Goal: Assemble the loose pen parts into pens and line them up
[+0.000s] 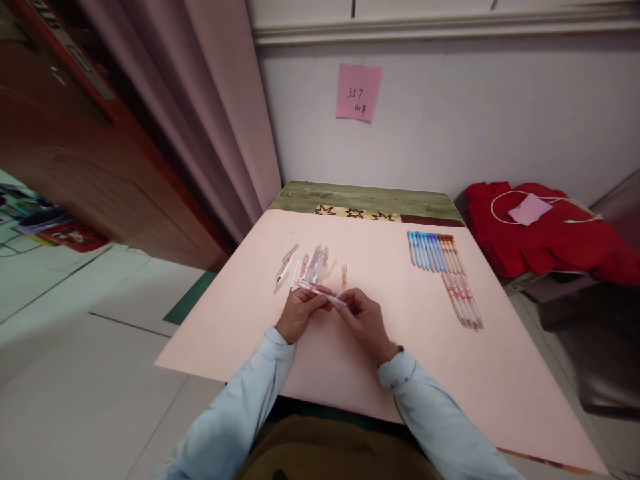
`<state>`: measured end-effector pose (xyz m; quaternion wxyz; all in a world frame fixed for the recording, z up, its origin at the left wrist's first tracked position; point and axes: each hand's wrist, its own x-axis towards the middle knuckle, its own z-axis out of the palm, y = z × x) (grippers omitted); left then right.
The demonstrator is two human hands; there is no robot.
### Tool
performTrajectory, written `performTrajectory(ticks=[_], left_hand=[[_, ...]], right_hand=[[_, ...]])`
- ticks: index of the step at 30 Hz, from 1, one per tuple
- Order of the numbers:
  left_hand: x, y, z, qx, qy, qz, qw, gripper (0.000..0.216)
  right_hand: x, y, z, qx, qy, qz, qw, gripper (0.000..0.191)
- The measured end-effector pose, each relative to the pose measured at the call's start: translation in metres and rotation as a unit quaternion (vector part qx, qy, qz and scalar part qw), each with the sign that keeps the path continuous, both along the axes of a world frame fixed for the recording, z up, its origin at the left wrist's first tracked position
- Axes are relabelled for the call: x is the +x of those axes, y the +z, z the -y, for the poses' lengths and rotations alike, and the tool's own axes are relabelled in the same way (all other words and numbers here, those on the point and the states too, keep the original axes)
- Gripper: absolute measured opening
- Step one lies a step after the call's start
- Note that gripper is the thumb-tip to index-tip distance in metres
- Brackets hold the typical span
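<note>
My left hand (300,312) and my right hand (364,319) meet over the pink sheet (250,333) on the table. Both pinch one clear pen (320,292) that lies slanted between them, the left at its barrel, the right at its lower end. Just beyond the hands lies a loose pile of clear pen parts (307,265). One small capped piece (344,275) lies apart to the right of the pile.
A row of blue and orange pens (434,251) lies at the right, with a second row of pink-white pens (462,300) below it. Red cloth with a white cable (540,233) sits right of the table. A pink note (358,92) hangs on the wall; curtain left.
</note>
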<state>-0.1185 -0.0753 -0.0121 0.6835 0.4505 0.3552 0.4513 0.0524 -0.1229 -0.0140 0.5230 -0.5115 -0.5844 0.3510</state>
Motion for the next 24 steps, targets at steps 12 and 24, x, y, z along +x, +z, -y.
performTrajectory(ticks=[12,24], left_hand=[[0.0061,-0.0001,0.0009,-0.028,0.055,0.022,0.998,0.033],[0.0014,-0.0016,0.0008,-0.018,0.04,0.007,0.999,0.027]], right_hand=[[-0.0028,-0.0004,0.0023,0.066,-0.082,0.041,0.994,0.015],[0.0052,-0.0049,-0.0002,0.01,-0.035,0.145,0.989,0.034]])
